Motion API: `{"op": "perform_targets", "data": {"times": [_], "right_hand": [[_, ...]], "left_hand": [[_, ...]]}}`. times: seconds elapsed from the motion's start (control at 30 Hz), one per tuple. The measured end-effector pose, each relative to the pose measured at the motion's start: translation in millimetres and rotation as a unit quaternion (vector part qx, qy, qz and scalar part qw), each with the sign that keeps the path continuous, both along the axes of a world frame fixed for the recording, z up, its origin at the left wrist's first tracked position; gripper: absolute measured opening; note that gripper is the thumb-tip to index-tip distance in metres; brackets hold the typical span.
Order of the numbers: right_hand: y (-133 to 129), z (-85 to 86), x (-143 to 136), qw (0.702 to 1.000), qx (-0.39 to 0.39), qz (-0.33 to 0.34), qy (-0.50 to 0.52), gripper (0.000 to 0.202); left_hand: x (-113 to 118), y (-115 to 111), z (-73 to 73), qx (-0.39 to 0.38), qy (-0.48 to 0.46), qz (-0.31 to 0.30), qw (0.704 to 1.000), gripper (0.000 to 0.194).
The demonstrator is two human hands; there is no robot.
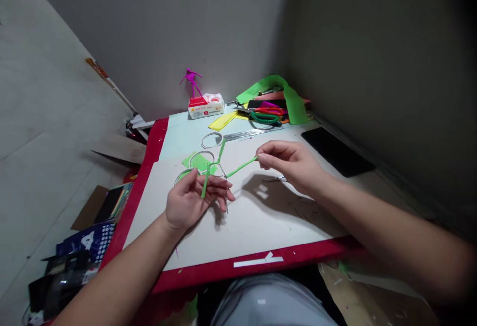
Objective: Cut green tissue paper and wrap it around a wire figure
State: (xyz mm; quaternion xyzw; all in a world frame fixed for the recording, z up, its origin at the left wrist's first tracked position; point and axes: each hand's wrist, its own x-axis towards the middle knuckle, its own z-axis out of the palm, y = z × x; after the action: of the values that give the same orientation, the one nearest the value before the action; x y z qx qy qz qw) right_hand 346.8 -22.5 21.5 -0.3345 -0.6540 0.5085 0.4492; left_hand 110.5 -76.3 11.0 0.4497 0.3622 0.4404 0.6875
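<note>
Wire figure (207, 172) held mid-air, right hand (290, 162) pinching the tip of one green-wrapped limb (241, 167), left hand (188, 197) loosely cupped beneath, palm up; three limbs seem covered, but twisted wire (227, 206) by the left fingertips is bare, covering judged incomplete.

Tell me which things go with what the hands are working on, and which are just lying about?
Probably for the job:
green limbed piece, pinched by the right hand
green paper strip
silvery wires

Seemingly just lying about:
red-and-white box
flat black slab
</note>
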Motion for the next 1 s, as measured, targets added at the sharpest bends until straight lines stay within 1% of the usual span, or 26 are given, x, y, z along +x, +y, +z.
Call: {"op": "perform_targets", "data": {"times": [0.07,0.1,0.17,0.2,0.3,0.4,0.47,0.5,0.53,0.57,0.6,0.63,0.67,0.7,0.73,0.8,0.9,1.0], "right_hand": [[-1,-0.8,1,0.998,-0.023,0.055,0.017,0.016],[-3,-1.7,-1,0.996,-0.024,0.083,0.007,0.015],[-10,-4.4,-6,0.992,0.004,0.119,-0.045,0.012],[-14,-6.2,-10,0.989,0.034,0.122,-0.078,0.011],[-26,-12.4,-22,0.975,0.125,0.108,-0.146,0.013],[-29,-14.5,-26,0.969,0.156,0.102,-0.163,0.014],[-24,-10.7,-19,0.966,0.168,0.069,-0.181,0.014],[-21,-7.4,-13,0.961,0.18,0.042,-0.206,0.015],[-17,-3.7,-4,0.95,0.193,0.007,-0.245,0.017],[-13,-0.1,6,0.928,0.208,-0.014,-0.31,0.016],[-9,2.9,16,0.892,0.22,-0.042,-0.392,0.015],[-6,4.9,27,0.849,0.219,-0.066,-0.476,0.016],[-4,5.8,37,0.809,0.203,-0.06,-0.548,0.016],[-3,5.6,44,0.783,0.187,-0.055,-0.591,0.016],[-3,4.6,50,0.764,0.18,-0.052,-0.617,0.017],[-5,1.6,55,0.746,0.179,-0.051,-0.639,0.019],[-8,-1.2,52,0.736,0.19,-0.065,-0.647,0.02],[-7,-0.6,49,0.713,0.186,-0.084,-0.671,0.018]], "left_hand": [[-1,4,-0.8,-0.053,-0.022,-0.041,0.997,0.051],[-1,5,-2.3,-0.068,-0.011,-0.052,0.996,0.046],[2,5,-6.2,-0.089,0.021,-0.079,0.993,0.037],[5,3,-8.0,-0.096,0.034,-0.092,0.991,0.034],[13,-2,-10.5,-0.107,0.053,-0.112,0.986,0.029],[17,-7,-9.7,-0.106,0.062,-0.104,0.987,0.025],[17,-7,-9.1,-0.104,0.063,-0.088,0.989,0.025],[16,-7,-9.0,-0.103,0.064,-0.081,0.989,0.024],[14,-7,-9.1,-0.102,0.064,-0.073,0.99,0.023],[13,-6,-9.3,-0.102,0.063,-0.067,0.991,0.022],[12,-6,-9.6,-0.102,0.061,-0.062,0.991,0.021],[11,-5,-10.0,-0.103,0.059,-0.058,0.991,0.021],[10,-4,-10.4,-0.105,0.057,-0.056,0.991,0.021],[10,-4,-10.7,-0.106,0.054,-0.053,0.991,0.021],[9,-4,-10.9,-0.108,0.053,-0.051,0.991,0.021],[8,-4,-10.6,-0.109,0.05,-0.048,0.992,0.021],[7,-5,-7.8,-0.109,0.044,-0.042,0.992,0.021],[5,-7,-3.2,-0.106,0.036,-0.041,0.993,0.02]]}}
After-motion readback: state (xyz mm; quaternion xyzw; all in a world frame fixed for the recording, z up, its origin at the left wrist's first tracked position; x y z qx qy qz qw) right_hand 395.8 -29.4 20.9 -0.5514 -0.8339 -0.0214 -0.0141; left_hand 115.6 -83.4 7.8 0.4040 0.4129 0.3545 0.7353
